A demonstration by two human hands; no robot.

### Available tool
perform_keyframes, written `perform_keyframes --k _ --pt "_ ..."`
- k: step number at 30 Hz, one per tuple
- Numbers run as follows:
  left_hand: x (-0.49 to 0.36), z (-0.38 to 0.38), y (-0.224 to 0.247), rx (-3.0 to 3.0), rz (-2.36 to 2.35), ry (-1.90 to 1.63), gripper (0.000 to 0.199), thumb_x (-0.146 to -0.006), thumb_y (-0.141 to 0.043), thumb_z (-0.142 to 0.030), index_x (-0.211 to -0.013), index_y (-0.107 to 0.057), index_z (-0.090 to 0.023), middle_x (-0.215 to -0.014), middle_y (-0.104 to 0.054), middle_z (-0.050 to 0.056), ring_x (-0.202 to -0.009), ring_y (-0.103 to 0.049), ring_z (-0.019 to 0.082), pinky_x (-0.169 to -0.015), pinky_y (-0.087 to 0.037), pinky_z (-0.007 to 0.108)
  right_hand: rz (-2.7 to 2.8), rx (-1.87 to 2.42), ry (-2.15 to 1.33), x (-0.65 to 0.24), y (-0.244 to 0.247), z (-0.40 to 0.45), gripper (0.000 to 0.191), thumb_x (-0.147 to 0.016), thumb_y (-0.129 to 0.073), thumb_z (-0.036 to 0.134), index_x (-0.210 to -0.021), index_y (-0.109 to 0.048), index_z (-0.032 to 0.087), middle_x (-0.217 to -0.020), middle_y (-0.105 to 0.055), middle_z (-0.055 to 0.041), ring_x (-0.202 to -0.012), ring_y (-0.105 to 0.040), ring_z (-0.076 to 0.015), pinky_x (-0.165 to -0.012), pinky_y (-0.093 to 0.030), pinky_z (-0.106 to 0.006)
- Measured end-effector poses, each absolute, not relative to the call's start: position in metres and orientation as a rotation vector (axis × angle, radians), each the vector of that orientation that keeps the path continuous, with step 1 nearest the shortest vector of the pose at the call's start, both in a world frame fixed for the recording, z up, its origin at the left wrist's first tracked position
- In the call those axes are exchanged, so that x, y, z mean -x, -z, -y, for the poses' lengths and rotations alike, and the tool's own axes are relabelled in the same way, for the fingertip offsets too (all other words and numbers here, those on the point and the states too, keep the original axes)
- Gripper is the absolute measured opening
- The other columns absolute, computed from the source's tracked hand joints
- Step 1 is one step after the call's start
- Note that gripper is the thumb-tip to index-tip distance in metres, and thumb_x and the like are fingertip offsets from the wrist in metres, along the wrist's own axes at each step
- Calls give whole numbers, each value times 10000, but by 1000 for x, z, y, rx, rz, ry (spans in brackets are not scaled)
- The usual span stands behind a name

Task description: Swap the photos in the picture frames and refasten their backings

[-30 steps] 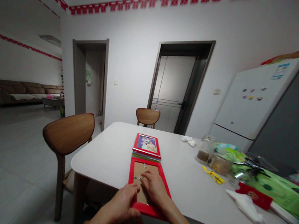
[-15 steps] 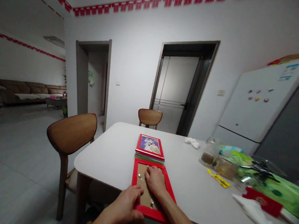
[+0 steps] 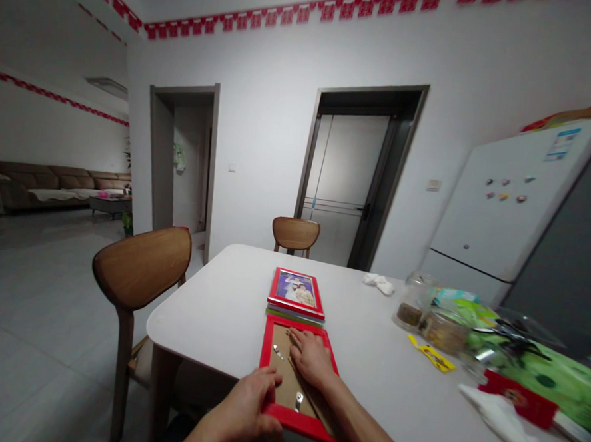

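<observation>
A red picture frame (image 3: 297,418) lies face down at the table's near edge, its brown backing board (image 3: 286,375) and small metal clips (image 3: 299,401) showing. My left hand (image 3: 250,405) holds the frame's near left corner, thumb on the near rim and fingers over the left side. Over the right part of the backing my right hand (image 3: 312,355) has its fingers curled round the top of a brown flap, which is raised along one side; palm and forearm hide part of it. Just beyond lies another red frame (image 3: 297,291), face up with a photo, on a thin stack.
On the right of the white table (image 3: 210,309) are glass jars (image 3: 411,308), a yellow packet (image 3: 434,357), a red envelope (image 3: 519,398), crumpled white tissue (image 3: 501,420) and a green bag (image 3: 573,385). Wooden chairs (image 3: 145,265) stand at the left and far side.
My right hand has lifted the flap's side from the backing, and a dark gap shows along it. My left hand keeps its hold on the frame. The view has tilted slightly.
</observation>
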State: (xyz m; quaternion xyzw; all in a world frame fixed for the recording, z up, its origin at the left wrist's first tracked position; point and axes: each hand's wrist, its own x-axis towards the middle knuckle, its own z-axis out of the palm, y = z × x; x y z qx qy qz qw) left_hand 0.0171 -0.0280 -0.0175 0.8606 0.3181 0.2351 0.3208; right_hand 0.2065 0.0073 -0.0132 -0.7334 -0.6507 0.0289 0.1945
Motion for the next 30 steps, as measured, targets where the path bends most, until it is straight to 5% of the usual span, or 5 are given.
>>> perform_keyframes --k 6,12,19,27,30 --pt "-13 20 20 -2194 -855 -609 290 -544 -673 -187 -816 -576 -171 -1149 -517 78 -1158 -357 218 -907 -328 297 2093 1647 -554 -219 9 35 343 -562 -551 210 -890 -639 253 -1206 -442 -43 -1103 -399 -194 -928 -272 -309" --pt "-16 22 20 -2176 -880 -625 295 -532 -667 -170 -812 -572 -168 -1139 -523 79 -1148 -370 221 -908 -326 294 2012 1642 -477 -207 12 47 161 -606 -538 260 -700 -668 254 -1145 -492 -30 -1093 -401 -195 -920 -274 -326" --pt "-18 24 23 -2191 -892 -675 275 -534 -625 -134 -800 -567 -176 -1135 -513 54 -1100 -407 215 -894 -333 290 1847 1873 -175 -211 18 44 388 -629 -532 333 -998 -579 224 -1088 -533 -75 -986 -468 -217 -848 -326 -327" --pt "-25 26 19 -2060 -919 -727 526 -523 -647 -161 -1025 -489 -187 -1296 -348 90 -1146 -361 239 -942 -296 328 1793 1894 -168 -211 8 37 413 -587 -491 197 -989 -581 169 -957 -594 -68 -904 -498 -200 -804 -365 -266" --pt "-33 21 15 -1857 -948 -915 514 -609 -585 -179 -1095 -417 -159 -1238 -417 118 -1095 -425 213 -915 -332 303 1777 1886 -139 -207 -10 38 389 -594 -487 201 -967 -593 172 -951 -596 -69 -911 -497 -202 -814 -364 -266"
